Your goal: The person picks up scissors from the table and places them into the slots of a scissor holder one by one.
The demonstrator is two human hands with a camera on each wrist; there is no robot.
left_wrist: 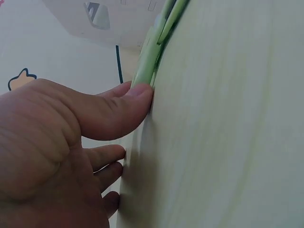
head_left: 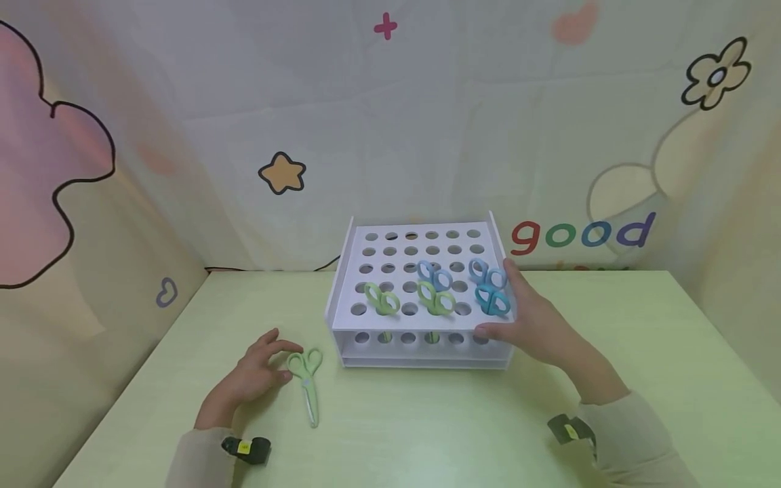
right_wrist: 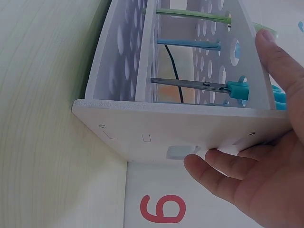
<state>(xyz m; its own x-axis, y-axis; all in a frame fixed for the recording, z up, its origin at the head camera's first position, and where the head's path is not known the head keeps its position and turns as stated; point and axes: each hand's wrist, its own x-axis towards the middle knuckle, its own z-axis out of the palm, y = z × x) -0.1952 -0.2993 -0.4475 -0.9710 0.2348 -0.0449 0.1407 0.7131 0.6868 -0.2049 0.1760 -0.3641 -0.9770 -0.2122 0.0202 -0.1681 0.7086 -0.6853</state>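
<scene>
Green scissors (head_left: 309,393) lie on the table with their handles away from me and blades toward me. My left hand (head_left: 253,371) pinches their left handle loop between thumb and index finger; in the left wrist view the thumb covers part of the handle (left_wrist: 148,59). A white rack with round holes (head_left: 421,322) stands right of them. My right hand (head_left: 539,325) grips its right side, thumb over the front top edge, fingers along the side wall (right_wrist: 152,126). Upright in the rack are green scissors (head_left: 436,299), light blue scissors (head_left: 487,272) and teal scissors (head_left: 491,300), handles up.
The table (head_left: 403,427) has a pale green top. Behind it hangs a printed cloth (head_left: 427,149) with a star and the word "good". A thin dark cord (head_left: 326,264) runs along the back edge, left of the rack.
</scene>
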